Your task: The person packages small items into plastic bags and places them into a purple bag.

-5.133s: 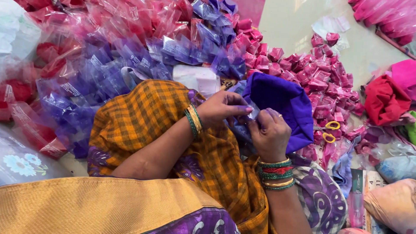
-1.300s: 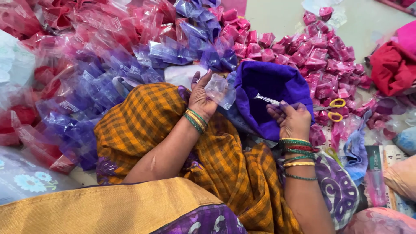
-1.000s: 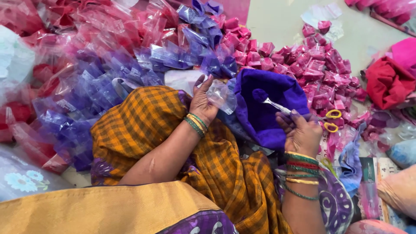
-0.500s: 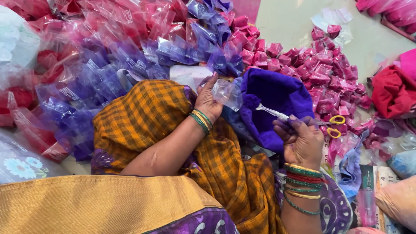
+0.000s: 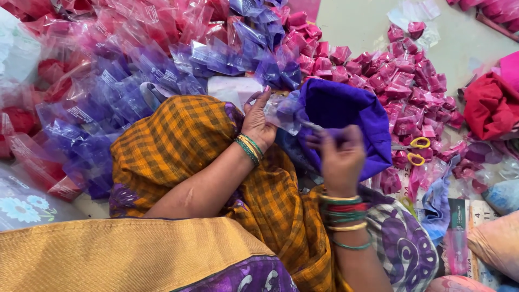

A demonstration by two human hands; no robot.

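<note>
Bright, even light floods the floor [image 5: 367, 27], soft with barely any hard shadow. Glare glints off the plastic packets [image 5: 162, 59] near the far left edge. The right hand [image 5: 341, 159] smears with motion blur, and the near-edge cloth sits slightly soft.

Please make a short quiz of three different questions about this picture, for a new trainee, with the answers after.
1. True or false: the left hand holds a clear plastic bag.
2. Which colour are the scissors' handles? A) yellow B) green C) black
3. Fill in: the purple cloth lies above the ___ hand in the picture.

Key: 1 true; 2 A; 3 right. What the right hand's grip holds is too blurred to tell.
</note>
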